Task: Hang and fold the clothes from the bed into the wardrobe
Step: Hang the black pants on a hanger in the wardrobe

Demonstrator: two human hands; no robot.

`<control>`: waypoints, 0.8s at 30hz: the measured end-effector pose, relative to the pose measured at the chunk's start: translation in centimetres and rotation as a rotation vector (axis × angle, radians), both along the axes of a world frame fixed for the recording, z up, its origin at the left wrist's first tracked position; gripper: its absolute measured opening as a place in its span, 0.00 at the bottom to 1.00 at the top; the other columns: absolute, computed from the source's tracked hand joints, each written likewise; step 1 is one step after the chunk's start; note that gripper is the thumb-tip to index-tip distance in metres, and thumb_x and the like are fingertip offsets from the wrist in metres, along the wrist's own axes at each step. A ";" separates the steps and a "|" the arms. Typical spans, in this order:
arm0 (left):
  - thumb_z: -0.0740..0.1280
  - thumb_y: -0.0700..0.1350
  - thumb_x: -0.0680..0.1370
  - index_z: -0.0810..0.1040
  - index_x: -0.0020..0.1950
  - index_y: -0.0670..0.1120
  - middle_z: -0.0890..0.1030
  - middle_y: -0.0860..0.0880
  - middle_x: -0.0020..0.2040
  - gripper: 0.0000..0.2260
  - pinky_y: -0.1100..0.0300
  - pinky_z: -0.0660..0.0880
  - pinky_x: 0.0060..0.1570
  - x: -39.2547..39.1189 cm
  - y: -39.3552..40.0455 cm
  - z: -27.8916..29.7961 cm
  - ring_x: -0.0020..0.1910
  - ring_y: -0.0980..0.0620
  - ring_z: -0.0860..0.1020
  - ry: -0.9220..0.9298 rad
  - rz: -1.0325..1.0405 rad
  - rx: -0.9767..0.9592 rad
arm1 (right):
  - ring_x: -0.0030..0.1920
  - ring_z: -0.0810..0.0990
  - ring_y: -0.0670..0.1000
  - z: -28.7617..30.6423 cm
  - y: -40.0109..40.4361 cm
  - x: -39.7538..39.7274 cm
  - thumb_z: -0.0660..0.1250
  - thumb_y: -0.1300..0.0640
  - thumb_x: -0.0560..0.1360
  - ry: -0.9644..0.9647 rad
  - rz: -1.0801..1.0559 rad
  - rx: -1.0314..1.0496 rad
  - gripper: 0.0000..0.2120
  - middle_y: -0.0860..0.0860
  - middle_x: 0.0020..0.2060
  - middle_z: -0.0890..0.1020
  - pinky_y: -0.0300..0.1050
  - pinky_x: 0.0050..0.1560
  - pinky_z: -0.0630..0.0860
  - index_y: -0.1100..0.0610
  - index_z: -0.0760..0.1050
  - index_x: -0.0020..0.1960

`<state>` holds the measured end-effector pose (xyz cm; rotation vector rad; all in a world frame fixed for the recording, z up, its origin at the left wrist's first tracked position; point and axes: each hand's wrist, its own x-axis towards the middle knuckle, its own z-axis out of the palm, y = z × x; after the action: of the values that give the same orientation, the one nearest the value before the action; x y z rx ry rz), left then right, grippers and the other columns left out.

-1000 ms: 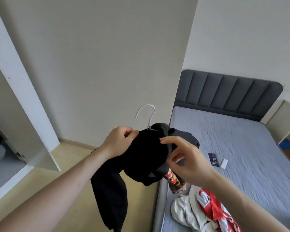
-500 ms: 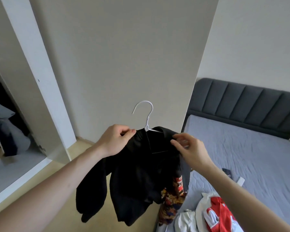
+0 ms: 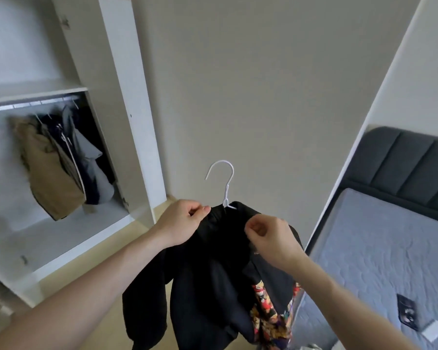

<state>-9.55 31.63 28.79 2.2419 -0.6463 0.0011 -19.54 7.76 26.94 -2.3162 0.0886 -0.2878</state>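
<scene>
A black jacket (image 3: 213, 279) with a bright patterned lining hangs on a white hanger (image 3: 224, 184) in front of me, hook upright. My left hand (image 3: 181, 224) pinches the jacket's left shoulder over the hanger end. My right hand (image 3: 269, 237) pinches the right shoulder near the collar. The open wardrobe (image 3: 127, 102) stands to the left, with a rail (image 3: 31, 104) holding a tan coat (image 3: 48, 170) and several dark and grey garments. The bed (image 3: 379, 251) with a grey quilted cover lies to the right.
The wardrobe's white side panel (image 3: 134, 117) juts out between the rail and me. A dark padded headboard (image 3: 402, 162) backs the bed. A small dark card (image 3: 406, 311) and a white item (image 3: 434, 330) lie on the bed. A beige wall is straight ahead.
My view has swung left and up, bringing the wardrobe rail and hung clothes into sight. The jacket now hangs spread on the hanger, both hands at its shoulders; the clothes pile has left the view.
</scene>
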 end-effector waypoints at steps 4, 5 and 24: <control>0.63 0.55 0.83 0.59 0.32 0.48 0.60 0.55 0.27 0.24 0.57 0.58 0.33 0.1 2.4 -0.4 0.28 0.56 0.60 0.074 0.099 -0.017 | 0.35 0.84 0.49 -0.9 5.5 1.4 0.66 0.58 0.79 -0.022 0.217 0.160 0.09 0.46 0.38 0.83 0.51 0.38 0.84 0.46 0.78 0.44; 0.63 0.55 0.83 0.59 0.32 0.49 0.59 0.55 0.27 0.24 0.57 0.58 0.33 0.2 3.0 -0.4 0.28 0.56 0.60 0.102 0.117 -0.034 | 0.35 0.83 0.50 -1.3 6.9 1.8 0.65 0.59 0.79 -0.030 0.255 0.195 0.09 0.46 0.37 0.83 0.52 0.38 0.84 0.46 0.77 0.44; 0.70 0.65 0.74 0.65 0.30 0.44 0.63 0.51 0.26 0.28 0.54 0.61 0.34 14.1 21.2 2.4 0.27 0.53 0.64 -0.067 0.183 0.065 | 0.56 0.77 0.39 0.9 15.7 20.3 0.70 0.55 0.79 -0.289 0.184 -0.060 0.12 0.35 0.55 0.79 0.33 0.55 0.71 0.41 0.77 0.58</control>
<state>4.55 52.86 31.22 2.3652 -0.4804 0.1489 0.72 23.48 27.85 -2.2968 -0.2788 -0.5321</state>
